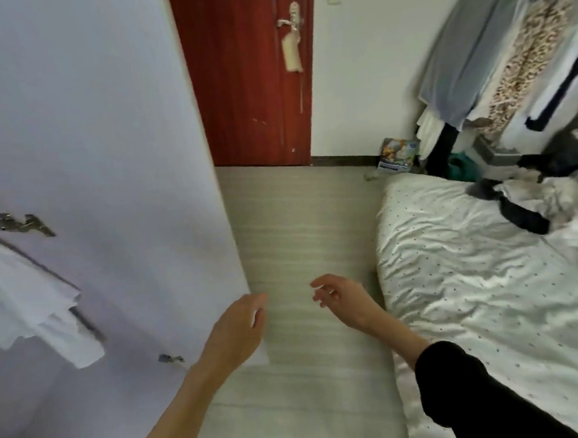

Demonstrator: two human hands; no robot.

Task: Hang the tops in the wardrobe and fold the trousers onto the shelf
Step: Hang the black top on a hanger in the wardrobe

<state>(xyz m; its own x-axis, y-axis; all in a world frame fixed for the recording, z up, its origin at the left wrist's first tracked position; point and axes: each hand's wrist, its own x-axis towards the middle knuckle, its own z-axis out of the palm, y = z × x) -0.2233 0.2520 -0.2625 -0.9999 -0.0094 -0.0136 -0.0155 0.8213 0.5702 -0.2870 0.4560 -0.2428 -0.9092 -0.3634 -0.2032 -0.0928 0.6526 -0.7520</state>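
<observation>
The white wardrobe door (104,136) stands swung out on the left, its inner face and hinges toward me. A white garment (33,305) hangs at the wardrobe's left edge. My left hand (235,328) is beside the door's free edge, fingers relaxed and holding nothing. My right hand (341,299) hovers over the floor with loosely curled fingers, empty. A heap of clothes (546,200), grey, black and pale, lies on the bed (472,274) at the far right.
A red-brown room door (247,85) stands shut straight ahead. Several garments hang on a rack (508,49) at the upper right. A small printed box (397,154) sits on the floor by the wall. A strip of pale floor (299,235) runs between wardrobe and bed.
</observation>
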